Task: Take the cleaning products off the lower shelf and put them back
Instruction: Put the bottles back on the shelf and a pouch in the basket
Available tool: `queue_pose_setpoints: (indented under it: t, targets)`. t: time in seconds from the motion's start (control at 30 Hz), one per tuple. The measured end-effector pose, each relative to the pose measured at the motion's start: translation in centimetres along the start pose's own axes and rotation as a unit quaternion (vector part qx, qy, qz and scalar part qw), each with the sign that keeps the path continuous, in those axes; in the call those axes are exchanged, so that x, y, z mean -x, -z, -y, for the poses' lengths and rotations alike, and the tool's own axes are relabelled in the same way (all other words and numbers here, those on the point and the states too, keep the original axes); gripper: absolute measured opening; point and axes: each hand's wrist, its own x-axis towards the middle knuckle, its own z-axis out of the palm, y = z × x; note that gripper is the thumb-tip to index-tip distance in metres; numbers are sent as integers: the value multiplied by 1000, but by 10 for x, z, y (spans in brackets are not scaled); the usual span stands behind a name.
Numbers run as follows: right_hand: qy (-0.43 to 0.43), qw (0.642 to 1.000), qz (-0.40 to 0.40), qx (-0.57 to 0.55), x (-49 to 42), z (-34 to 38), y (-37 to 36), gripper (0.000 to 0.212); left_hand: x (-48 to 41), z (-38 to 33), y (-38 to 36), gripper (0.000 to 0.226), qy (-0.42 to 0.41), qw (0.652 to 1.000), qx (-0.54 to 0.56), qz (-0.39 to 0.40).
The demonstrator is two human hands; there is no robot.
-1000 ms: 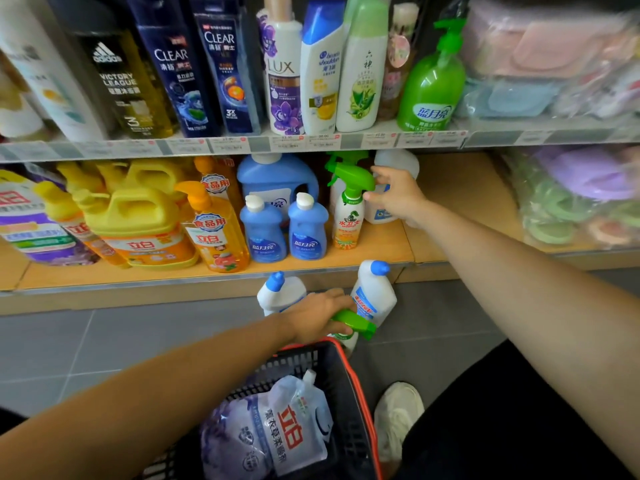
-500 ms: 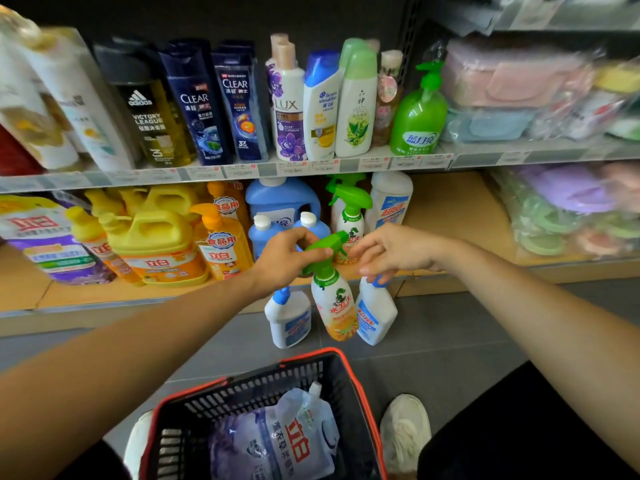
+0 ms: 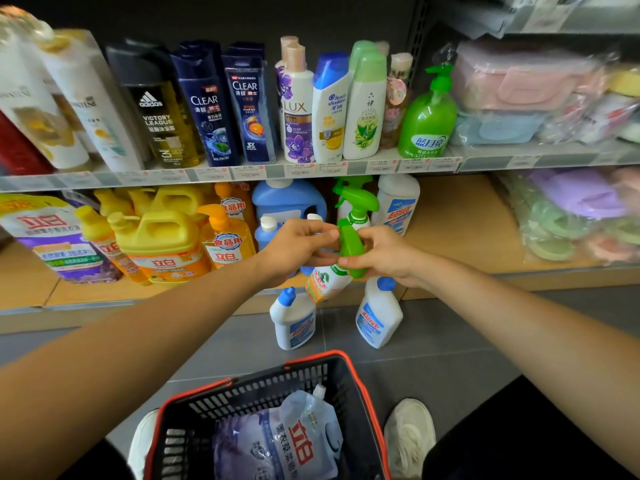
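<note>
Gripping the spray bottle (image 3: 327, 284) with both hands at once: left hand (image 3: 298, 245) curled round the neck from one side, right hand (image 3: 384, 254) pinching the green trigger head from the other. Held in the air between them, just short of the lower shelf (image 3: 460, 237), above a white bottle (image 3: 294, 323) and its twin (image 3: 379, 317) standing on the floor. Tilted: green head up and toward the right hand, base down and toward the left wrist. Beyond the fingertips, upright on the shelf, a second green sprayer (image 3: 356, 202); bare board out past the right hand. Probably mid-handover, with the right hand nearer that bare stretch and so better placed to stand it upright there.
</note>
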Motion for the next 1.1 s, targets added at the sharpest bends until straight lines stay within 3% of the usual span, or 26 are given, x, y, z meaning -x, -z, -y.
queue_pose_setpoints:
  t: [0.1, 0.23, 0.3, 0.37, 0.4, 0.47, 0.57, 0.7, 0.87, 1.1]
  targets:
    - [6, 997, -45, 60, -9, 6, 0, 32, -2, 7, 12, 18, 3, 1000, -26, -13]
    - [13, 977, -99, 188, -26, 13, 13, 23, -4, 41, 39, 7, 20, 980, -173, -98]
    - [4, 977, -94, 193, -35, 16, 26, 14, -5, 62, 53, 11, 42, 946, -305, -105]
    - [-3, 975, -78, 210, -42, 17, 39, 48, -7, 83, 61, 36, 78, 893, -438, -61]
    - [0, 971, -74, 229, -45, 16, 44, 55, -7, 93, 61, 48, 96, 872, -478, -36]
    - [19, 959, -71, 275, -51, 15, 48, 47, -9, 110, 58, 61, 119, 840, -529, -1]
    - [42, 939, -77, 332, -66, 12, 53, 36, -13, 129, 54, 59, 114, 794, -598, 8]
    - [72, 918, -79, 381, -88, 9, 56, 56, -21, 136, 61, 54, 116, 755, -646, 3]
    - [101, 908, -79, 399, -96, -4, 52, 58, -26, 137, 67, 48, 97, 741, -664, 6]
    - [144, 871, -151, 444, -86, -10, 52, 67, -22, 118, 61, 40, 46, 734, -676, 47]
